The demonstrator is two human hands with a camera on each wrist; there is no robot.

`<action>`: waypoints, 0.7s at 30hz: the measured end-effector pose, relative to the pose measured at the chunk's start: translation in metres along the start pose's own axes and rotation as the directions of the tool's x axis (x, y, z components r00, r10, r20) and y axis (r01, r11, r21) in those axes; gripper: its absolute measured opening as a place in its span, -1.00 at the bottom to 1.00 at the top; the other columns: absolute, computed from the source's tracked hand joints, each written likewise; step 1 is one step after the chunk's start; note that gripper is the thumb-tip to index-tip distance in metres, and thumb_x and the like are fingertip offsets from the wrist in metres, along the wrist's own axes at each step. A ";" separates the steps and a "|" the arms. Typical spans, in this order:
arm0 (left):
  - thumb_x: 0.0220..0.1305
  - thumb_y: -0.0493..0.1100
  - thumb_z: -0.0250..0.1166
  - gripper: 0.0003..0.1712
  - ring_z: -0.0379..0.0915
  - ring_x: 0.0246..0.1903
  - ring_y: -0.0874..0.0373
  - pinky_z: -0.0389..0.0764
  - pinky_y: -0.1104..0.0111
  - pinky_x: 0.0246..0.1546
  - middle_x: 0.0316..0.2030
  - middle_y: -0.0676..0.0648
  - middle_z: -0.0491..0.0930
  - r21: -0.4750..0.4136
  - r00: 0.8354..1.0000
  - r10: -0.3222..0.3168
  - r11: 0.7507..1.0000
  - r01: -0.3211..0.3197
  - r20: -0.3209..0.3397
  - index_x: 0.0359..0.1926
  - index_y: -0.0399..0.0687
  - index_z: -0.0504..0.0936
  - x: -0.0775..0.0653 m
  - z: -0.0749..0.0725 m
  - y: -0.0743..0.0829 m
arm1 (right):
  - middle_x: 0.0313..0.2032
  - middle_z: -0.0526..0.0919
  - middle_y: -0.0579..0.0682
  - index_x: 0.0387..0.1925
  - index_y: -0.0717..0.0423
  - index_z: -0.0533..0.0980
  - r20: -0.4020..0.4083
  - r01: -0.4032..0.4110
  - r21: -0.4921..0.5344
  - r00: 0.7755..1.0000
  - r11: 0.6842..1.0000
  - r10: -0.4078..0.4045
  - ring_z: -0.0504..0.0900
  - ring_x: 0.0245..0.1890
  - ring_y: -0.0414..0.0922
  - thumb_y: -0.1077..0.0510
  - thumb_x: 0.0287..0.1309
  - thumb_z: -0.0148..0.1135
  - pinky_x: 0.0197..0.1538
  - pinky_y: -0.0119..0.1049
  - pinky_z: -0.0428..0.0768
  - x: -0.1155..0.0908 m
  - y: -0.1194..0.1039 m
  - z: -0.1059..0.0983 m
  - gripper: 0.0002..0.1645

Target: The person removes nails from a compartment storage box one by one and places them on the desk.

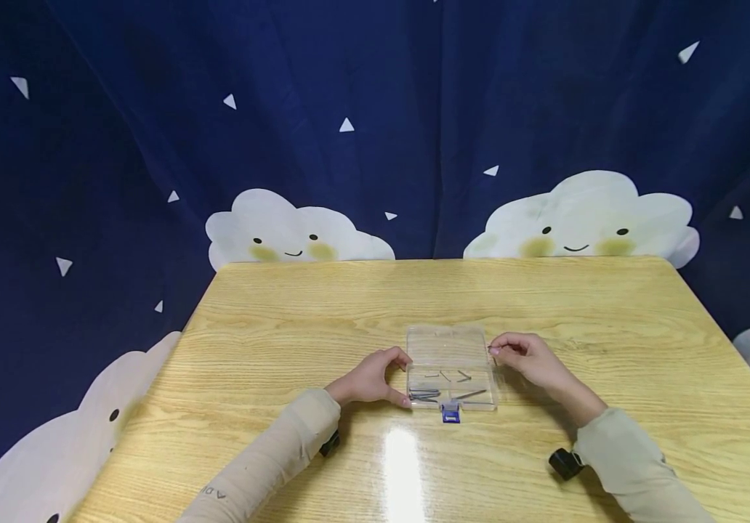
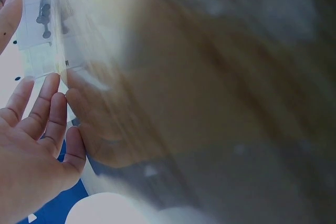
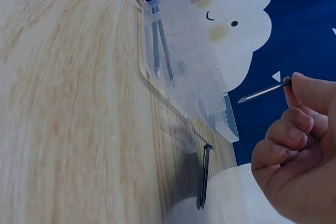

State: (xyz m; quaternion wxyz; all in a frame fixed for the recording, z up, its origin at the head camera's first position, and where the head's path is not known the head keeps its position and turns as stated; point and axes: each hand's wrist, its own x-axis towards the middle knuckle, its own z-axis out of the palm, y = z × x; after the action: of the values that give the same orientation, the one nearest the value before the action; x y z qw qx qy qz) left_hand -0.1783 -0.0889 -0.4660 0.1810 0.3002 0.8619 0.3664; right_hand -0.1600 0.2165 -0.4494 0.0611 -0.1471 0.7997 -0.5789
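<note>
A clear plastic box (image 1: 453, 383) lies with its lid (image 1: 447, 345) raised at the back. Nails (image 1: 424, 394) of different sizes lie in its compartments. My left hand (image 1: 375, 375) holds the box's left end, thumb at the front corner and fingers farther back. Straightish fingers touch the box edge in the left wrist view. At the right of the lid, my right hand (image 1: 535, 359) pinches a nail (image 3: 262, 93) near its head between thumb and forefinger, the point sticking out. More nails (image 3: 203, 177) lie on the table beside the box.
A blue latch (image 1: 450, 414) hangs at the box's front. The wooden table (image 1: 283, 305) reaches back to a dark blue curtain (image 1: 388, 87) with cloud and triangle prints. A black wrist device (image 1: 565, 463) sits by the right sleeve.
</note>
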 end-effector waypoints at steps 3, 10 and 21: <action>-0.25 -0.10 0.55 -0.27 0.35 -0.06 0.11 0.30 0.30 0.04 -0.15 0.00 0.47 -0.005 1.000 0.002 1.000 -0.002 0.001 0.00 -0.16 0.42 0.000 0.000 0.000 | -0.48 0.52 0.08 -0.24 0.51 0.47 -0.004 -0.008 0.012 1.000 1.000 0.008 0.37 -0.53 -0.22 0.28 0.19 0.11 -0.45 -0.33 0.40 0.000 0.000 -0.003 -0.74; -0.25 -0.10 0.55 -0.27 0.34 -0.08 0.11 0.30 0.31 0.03 -0.16 0.00 0.46 -0.009 1.000 0.014 1.000 -0.014 -0.001 -0.02 -0.17 0.42 0.001 -0.001 0.000 | -0.47 0.52 0.03 -0.19 0.50 0.45 -0.011 -0.058 0.023 0.998 0.998 0.058 0.39 -0.52 -0.18 0.26 0.21 0.09 -0.47 -0.32 0.41 -0.001 0.001 -0.011 -0.71; -0.26 -0.09 0.55 -0.27 0.36 -0.07 0.12 0.31 0.32 0.03 -0.16 0.00 0.47 0.005 1.000 0.010 1.000 -0.010 -0.002 -0.01 -0.15 0.42 0.000 -0.001 0.001 | -0.51 0.45 0.00 -0.16 0.49 0.44 -0.038 -0.094 -0.012 0.995 0.995 0.094 0.28 -0.61 -0.20 0.21 0.23 0.08 -0.54 -0.30 0.32 -0.002 0.007 -0.021 -0.67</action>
State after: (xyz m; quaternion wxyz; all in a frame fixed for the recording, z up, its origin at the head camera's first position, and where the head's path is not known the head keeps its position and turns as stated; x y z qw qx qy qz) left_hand -0.1785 -0.0886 -0.4650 0.1774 0.3047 0.8615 0.3654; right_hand -0.1651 0.2378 -0.4499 0.0723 -0.0988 0.8108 -0.5724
